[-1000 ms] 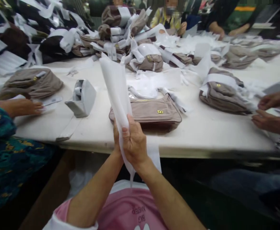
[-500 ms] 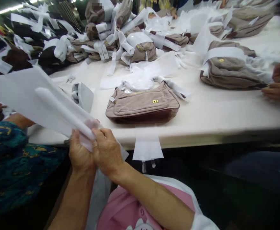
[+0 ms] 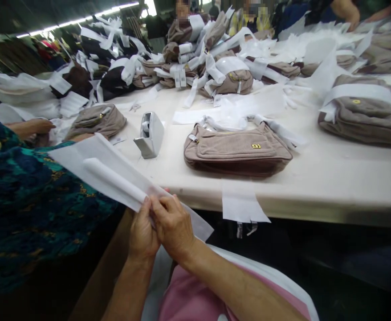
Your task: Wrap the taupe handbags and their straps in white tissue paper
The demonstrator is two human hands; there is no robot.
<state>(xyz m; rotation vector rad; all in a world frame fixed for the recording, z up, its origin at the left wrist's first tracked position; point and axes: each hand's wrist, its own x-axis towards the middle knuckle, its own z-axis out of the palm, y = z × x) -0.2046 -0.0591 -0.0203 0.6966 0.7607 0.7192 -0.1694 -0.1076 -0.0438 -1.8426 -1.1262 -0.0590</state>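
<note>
Both my hands meet in front of my lap, below the table's front edge. My left hand (image 3: 144, 234) pinches a white sheet (image 3: 107, 165) that slants up to the left, with a rolled white strip lying along it. Pressed against it, my right hand (image 3: 174, 225) grips the same sheet, whose lower corner sticks out beyond the fingers. To the right, on the table, a taupe corduroy bag (image 3: 237, 149) lies with a yellow emblem facing me and white wrapping on its strap. A white strip (image 3: 244, 200) hangs over the table edge below the bag.
A tape dispenser (image 3: 150, 136) stands left of the bag on the white table (image 3: 319, 178). Another person in a teal patterned garment (image 3: 42, 205) sits close at left, by a taupe bag (image 3: 98, 119). Wrapped bags (image 3: 235, 81) pile up behind; another bag (image 3: 365, 118) lies at right.
The view has swung left, so the table and bag appear farther right. My hands still hold the sheet, which now appears lower and less spread. The hands at the right have left the view.
</note>
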